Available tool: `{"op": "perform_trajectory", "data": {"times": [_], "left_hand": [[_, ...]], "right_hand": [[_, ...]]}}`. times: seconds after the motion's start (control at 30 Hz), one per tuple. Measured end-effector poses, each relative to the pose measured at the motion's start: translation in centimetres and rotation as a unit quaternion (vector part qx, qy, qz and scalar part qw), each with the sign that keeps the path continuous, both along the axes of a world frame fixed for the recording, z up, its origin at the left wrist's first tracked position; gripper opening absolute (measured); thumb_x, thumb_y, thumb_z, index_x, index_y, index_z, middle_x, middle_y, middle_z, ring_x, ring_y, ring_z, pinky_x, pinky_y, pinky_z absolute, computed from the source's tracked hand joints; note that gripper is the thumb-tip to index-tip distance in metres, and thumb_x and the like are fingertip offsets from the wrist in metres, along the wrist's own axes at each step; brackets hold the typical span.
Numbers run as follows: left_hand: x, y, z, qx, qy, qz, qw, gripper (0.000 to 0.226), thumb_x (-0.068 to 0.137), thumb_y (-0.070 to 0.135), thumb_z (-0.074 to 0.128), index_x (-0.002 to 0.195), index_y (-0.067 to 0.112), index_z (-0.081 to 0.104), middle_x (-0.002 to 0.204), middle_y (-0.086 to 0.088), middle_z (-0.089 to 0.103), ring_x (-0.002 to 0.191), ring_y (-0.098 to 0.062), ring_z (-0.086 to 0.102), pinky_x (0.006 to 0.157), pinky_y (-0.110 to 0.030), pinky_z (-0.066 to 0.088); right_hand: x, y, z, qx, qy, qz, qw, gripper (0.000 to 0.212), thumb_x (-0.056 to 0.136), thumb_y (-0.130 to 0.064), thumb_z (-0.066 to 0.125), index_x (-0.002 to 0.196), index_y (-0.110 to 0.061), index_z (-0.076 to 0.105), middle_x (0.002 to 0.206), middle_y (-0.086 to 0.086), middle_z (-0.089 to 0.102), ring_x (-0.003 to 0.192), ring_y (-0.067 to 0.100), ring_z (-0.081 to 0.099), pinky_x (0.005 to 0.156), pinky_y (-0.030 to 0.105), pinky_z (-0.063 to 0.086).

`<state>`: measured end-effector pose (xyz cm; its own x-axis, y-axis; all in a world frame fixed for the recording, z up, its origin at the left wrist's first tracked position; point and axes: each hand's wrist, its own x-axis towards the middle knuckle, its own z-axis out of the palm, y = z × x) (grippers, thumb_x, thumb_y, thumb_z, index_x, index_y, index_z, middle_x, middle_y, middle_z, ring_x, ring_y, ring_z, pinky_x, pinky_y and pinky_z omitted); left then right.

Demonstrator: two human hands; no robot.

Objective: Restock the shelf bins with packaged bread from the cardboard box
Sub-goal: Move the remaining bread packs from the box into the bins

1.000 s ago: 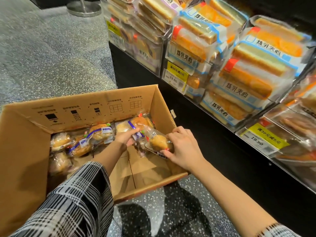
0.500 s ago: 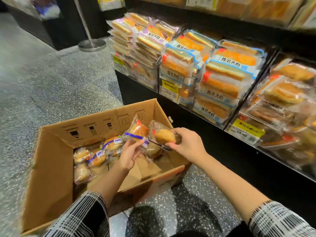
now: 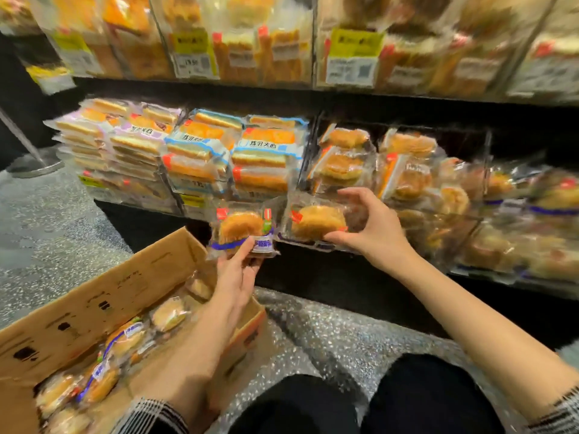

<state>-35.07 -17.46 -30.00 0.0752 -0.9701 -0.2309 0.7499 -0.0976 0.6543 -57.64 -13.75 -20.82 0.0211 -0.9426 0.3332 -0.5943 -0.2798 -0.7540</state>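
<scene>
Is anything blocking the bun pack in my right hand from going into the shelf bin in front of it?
Nothing visible does. The right hand holds its bun pack at the front of the clear shelf bin, which already holds similar packs. The left hand holds a second pack off to the side, clear of it.

Both hands (image 3: 238, 277) (image 3: 372, 227) lifted bread packs (image 3: 241, 230) (image 3: 316, 222) — box to shelf bin (image 3: 316, 245).

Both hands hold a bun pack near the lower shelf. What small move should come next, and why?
Probably the right hand should set its bun pack into the clear bin of similar buns just above; it is nearest. The left hand holds its pack lower, above the cardboard box.
</scene>
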Motion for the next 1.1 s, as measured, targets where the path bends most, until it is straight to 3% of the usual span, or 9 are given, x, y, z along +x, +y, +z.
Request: {"op": "perform_trajectory", "data": {"times": [0.17, 0.33, 0.43, 0.5, 0.6, 0.7, 0.83, 0.97, 1.1], "left_hand": [[-8.5, -0.1, 2.6, -0.073, -0.021, -0.122, 0.990, 0.082, 0.023, 0.025, 0.098, 0.097, 0.022, 0.064, 0.086, 0.000, 0.074, 0.081, -0.014, 0.071, 0.063, -0.028, 0.057], [-17.3, 0.9, 5.7, -0.148, -0.017, -0.223, 0.963, 0.057, 0.022, 0.030, 0.099, 0.075, 0.024, 0.078, 0.081, 0.001, 0.075, 0.080, -0.013, 0.071, 0.067, -0.028, 0.057], [-21.7, 1.3, 7.3, -0.135, 0.013, -0.243, 0.960, 0.068, 0.022, 0.025, 0.099, 0.086, 0.017, 0.076, 0.083, -0.001, 0.075, 0.082, -0.013, 0.071, 0.068, -0.027, 0.057], [-24.1, 1.7, 8.1, -0.113, 0.023, -0.250, 0.961, 0.079, 0.039, 0.017, 0.094, 0.111, 0.005, 0.065, 0.086, -0.003, 0.075, 0.086, -0.014, 0.070, 0.070, -0.026, 0.057], [-26.7, 2.3, 8.4, -0.114, 0.019, -0.258, 0.959, 0.057, 0.064, 0.003, 0.067, 0.120, 0.002, 0.057, 0.089, -0.003, 0.074, 0.087, -0.015, 0.070, 0.070, -0.025, 0.057], [-28.0, 2.7, 8.0, -0.114, 0.005, -0.253, 0.961, 0.050, 0.064, 0.003, 0.066, 0.113, 0.006, 0.060, 0.093, -0.005, 0.073, 0.089, -0.016, 0.070, 0.074, -0.027, 0.057], [-28.4, 2.4, 7.2, -0.110, -0.008, -0.242, 0.964, 0.063, 0.065, 0.004, 0.067, 0.127, 0.005, 0.054, 0.104, -0.008, 0.070, 0.096, -0.019, 0.068, 0.078, -0.029, 0.057], [-28.3, 2.2, 6.8, -0.118, -0.024, -0.243, 0.963, 0.044, 0.066, 0.003, 0.065, 0.109, 0.012, 0.062, 0.090, -0.001, 0.074, 0.085, -0.014, 0.070, 0.067, -0.023, 0.056], [-28.4, 2.1, 6.6, -0.118, -0.035, -0.244, 0.962, 0.045, 0.065, 0.003, 0.065, 0.110, 0.012, 0.061, 0.089, -0.001, 0.074, 0.085, -0.014, 0.070, 0.067, -0.023, 0.056]], "right_hand": [[-8.3, 3.2, 3.2, 0.001, -0.026, -0.047, 0.999, 0.076, 0.062, -0.022, 0.087, 0.127, -0.027, 0.048, 0.112, -0.022, 0.055, 0.101, -0.007, 0.056, 0.082, 0.005, 0.044], [-16.5, 6.4, 5.2, -0.004, -0.123, -0.108, 0.986, 0.067, 0.061, -0.021, 0.082, 0.121, -0.020, 0.053, 0.101, -0.002, 0.069, 0.094, 0.006, 0.068, 0.082, 0.020, 0.054], [-21.5, 7.0, 5.2, -0.042, -0.202, -0.187, 0.960, 0.054, 0.073, -0.014, 0.076, 0.121, -0.014, 0.053, 0.108, 0.009, 0.068, 0.095, 0.013, 0.069, 0.082, 0.025, 0.056], [-24.7, 7.0, 5.1, -0.078, -0.225, -0.248, 0.939, 0.048, 0.078, -0.007, 0.074, 0.120, -0.013, 0.051, 0.111, 0.016, 0.066, 0.098, 0.019, 0.066, 0.086, 0.028, 0.054], [-27.9, 6.1, 5.0, -0.089, -0.199, -0.297, 0.930, 0.053, 0.078, -0.003, 0.075, 0.123, -0.009, 0.048, 0.100, 0.002, 0.063, 0.092, 0.012, 0.064, 0.084, 0.021, 0.053], [-29.1, 4.4, 4.3, -0.044, -0.131, -0.298, 0.944, 0.059, 0.077, -0.001, 0.075, 0.128, -0.003, 0.046, 0.092, -0.006, 0.056, 0.082, 0.001, 0.057, 0.073, 0.008, 0.050], [-28.9, 1.7, 2.3, 0.029, -0.075, -0.275, 0.958, 0.060, 0.076, -0.008, 0.078, 0.128, -0.011, 0.047, 0.099, 0.000, 0.059, 0.091, 0.011, 0.060, 0.079, 0.018, 0.050], [-28.2, -1.0, 0.4, 0.077, -0.007, -0.289, 0.954, 0.062, 0.077, -0.014, 0.078, 0.129, -0.011, 0.046, 0.111, 0.005, 0.058, 0.097, 0.015, 0.055, 0.085, 0.027, 0.046], [-28.3, -1.7, -0.2, 0.097, 0.041, -0.352, 0.930, 0.067, 0.074, -0.029, 0.081, 0.129, -0.014, 0.045, 0.118, 0.006, 0.060, 0.107, 0.023, 0.058, 0.088, 0.035, 0.049]]}}
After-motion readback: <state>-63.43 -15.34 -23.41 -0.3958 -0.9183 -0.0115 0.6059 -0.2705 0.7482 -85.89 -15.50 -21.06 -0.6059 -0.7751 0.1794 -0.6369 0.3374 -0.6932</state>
